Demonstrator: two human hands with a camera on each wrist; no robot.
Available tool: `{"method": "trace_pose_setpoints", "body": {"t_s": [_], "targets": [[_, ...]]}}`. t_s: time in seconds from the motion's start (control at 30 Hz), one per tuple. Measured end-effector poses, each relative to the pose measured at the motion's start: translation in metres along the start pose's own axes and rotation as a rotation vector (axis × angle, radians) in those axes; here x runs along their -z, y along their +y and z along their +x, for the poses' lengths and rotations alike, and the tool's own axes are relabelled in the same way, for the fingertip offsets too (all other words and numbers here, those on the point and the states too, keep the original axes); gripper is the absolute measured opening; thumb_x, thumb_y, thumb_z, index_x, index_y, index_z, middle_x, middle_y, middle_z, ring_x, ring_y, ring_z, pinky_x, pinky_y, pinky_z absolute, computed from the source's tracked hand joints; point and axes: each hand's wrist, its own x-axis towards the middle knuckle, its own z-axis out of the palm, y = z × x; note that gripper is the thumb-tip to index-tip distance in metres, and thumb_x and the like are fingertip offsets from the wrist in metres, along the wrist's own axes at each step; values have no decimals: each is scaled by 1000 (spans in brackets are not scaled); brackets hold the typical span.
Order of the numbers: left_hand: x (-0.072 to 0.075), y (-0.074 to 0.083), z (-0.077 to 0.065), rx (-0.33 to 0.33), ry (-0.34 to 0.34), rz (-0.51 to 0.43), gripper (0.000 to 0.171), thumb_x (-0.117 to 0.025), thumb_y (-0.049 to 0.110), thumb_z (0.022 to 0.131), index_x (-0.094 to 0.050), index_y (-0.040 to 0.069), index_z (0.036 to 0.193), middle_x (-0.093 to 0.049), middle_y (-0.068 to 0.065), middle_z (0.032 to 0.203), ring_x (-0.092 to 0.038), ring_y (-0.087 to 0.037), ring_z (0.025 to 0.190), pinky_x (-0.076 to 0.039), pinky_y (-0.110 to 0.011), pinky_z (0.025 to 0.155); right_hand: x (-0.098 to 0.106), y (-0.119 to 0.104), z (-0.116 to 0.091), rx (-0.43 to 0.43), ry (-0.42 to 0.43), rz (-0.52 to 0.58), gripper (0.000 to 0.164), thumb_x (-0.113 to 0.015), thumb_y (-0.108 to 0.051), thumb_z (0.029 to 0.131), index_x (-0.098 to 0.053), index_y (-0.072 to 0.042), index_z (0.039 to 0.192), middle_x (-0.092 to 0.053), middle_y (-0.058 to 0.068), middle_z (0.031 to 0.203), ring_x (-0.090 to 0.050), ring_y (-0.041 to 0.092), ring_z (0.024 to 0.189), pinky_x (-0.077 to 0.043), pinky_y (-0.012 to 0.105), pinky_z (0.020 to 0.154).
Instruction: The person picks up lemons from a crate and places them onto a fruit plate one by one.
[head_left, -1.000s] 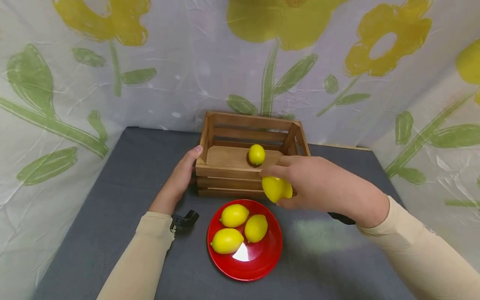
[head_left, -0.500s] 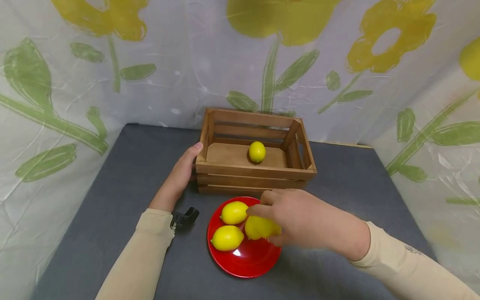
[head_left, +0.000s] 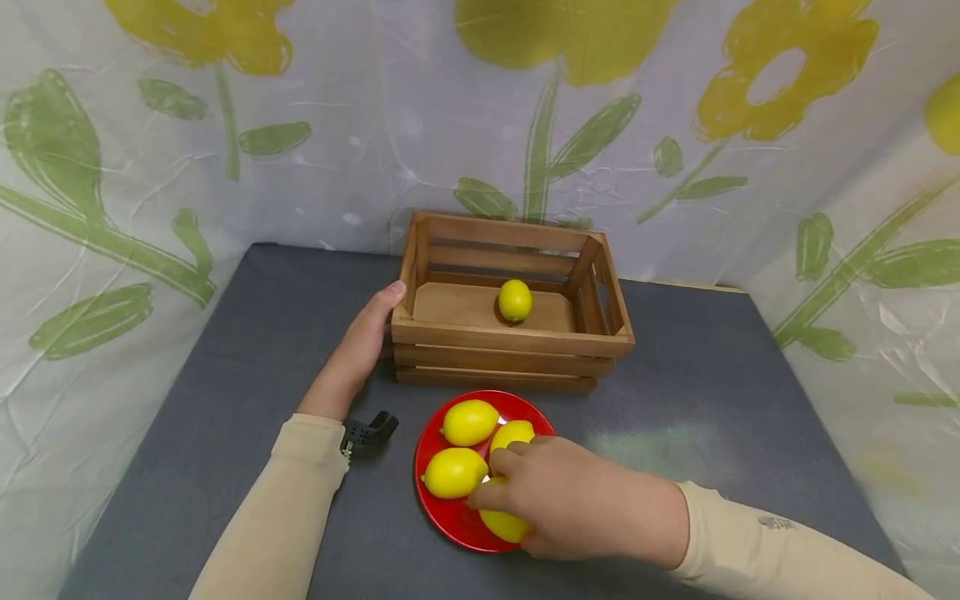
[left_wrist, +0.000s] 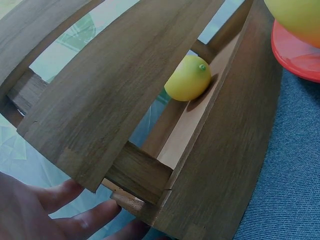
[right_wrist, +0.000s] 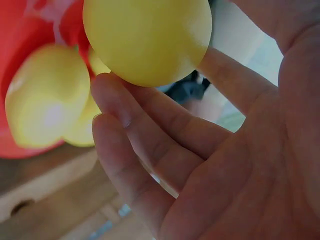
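Observation:
In the head view my right hand [head_left: 581, 500] grips a yellow lemon [head_left: 505, 527] low over the right front of a red plate [head_left: 452, 518]. The right wrist view shows that lemon at my fingertips. Two lemons lie on the plate's left side, one of them the front-left lemon [head_left: 454, 473]; another lemon [head_left: 513, 432] is partly behind my fingers. My left hand [head_left: 360, 342] touches the left end of a slatted wooden crate [head_left: 502, 336], thumb at the top rim, fingers fairly straight against the end. A single lemon [head_left: 515, 301] sits inside the crate.
The crate stands behind the plate on a dark grey tabletop [head_left: 705, 375]. A white curtain [head_left: 352, 125] with painted yellow flowers hangs close behind and around the table. A black strap-like piece [head_left: 372, 428] sticks out by my left wrist.
My right hand has carried the lemon from in front of the crate's right side down and toward me, over the plate. My left hand stays at the crate's end.

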Motion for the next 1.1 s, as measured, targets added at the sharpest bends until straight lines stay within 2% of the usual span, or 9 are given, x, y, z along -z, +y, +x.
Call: {"method": "trace_pose_setpoints", "body": {"t_s": [0.13,0.33,0.67,1.1], "targets": [[1,0,0,-5,2,-3,88,-36,70,106,-18,18,175,-18,-15,179,-33,-50,158,-29,-75,124,-8,-3,4,37,1,4,64,-95,-30,78,-70,-41,136,-68,-12,115,-58,6,96,-52,21,78],[1,-1,1,-12,2,3,88,-36,70,106,-18,19,175,-17,-13,180,-32,-49,159,-29,-74,125,-15,-7,10,75,38,-61,59,-94,-30,81,-71,-41,134,-68,-12,113,-58,6,96,-50,19,74],[1,0,2,-5,3,7,88,-37,72,105,-20,20,174,-18,-13,180,-33,-48,158,-29,-75,125,-21,-11,16,75,47,-77,54,-91,-24,84,-71,-42,131,-66,-12,107,-54,7,91,-42,18,65],[0,-1,3,-2,6,-7,88,-37,72,105,-20,20,174,-20,-13,179,-35,-48,156,-28,-74,126,-27,-10,23,78,42,-113,55,-94,-33,83,-71,-42,132,-69,-11,111,-57,9,98,-51,19,75]]}}
